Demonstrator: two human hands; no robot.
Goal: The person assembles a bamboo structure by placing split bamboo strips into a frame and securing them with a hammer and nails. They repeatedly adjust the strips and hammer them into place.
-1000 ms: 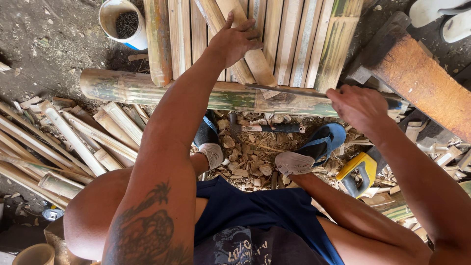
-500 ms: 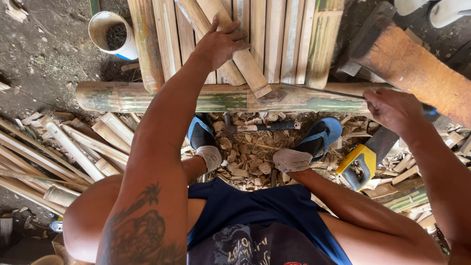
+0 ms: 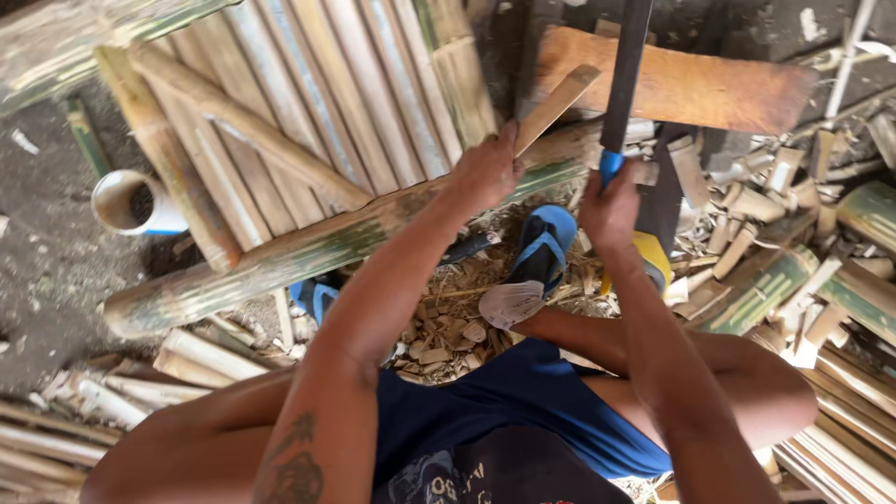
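The left hand is closed around a short flat bamboo slat and holds it tilted, its lower end resting on the long bamboo pole. The right hand is wrapped tight on the blue handle of a big knife, and the dark blade stands up just beside the slat. I cannot tell if the blade touches the slat.

The pole lies across in front of the person, from the lower left up to the right, green and worn on its skin. Behind it many split bamboo strips lie side by side, with one strip lying across them. A thick wooden block is near the top right, behind the knife.

Under the pole a foot in a blue sandal rests on a heap of bamboo chips. A white cup stands on the ground at the left. Cut bamboo pieces are piled at the right.
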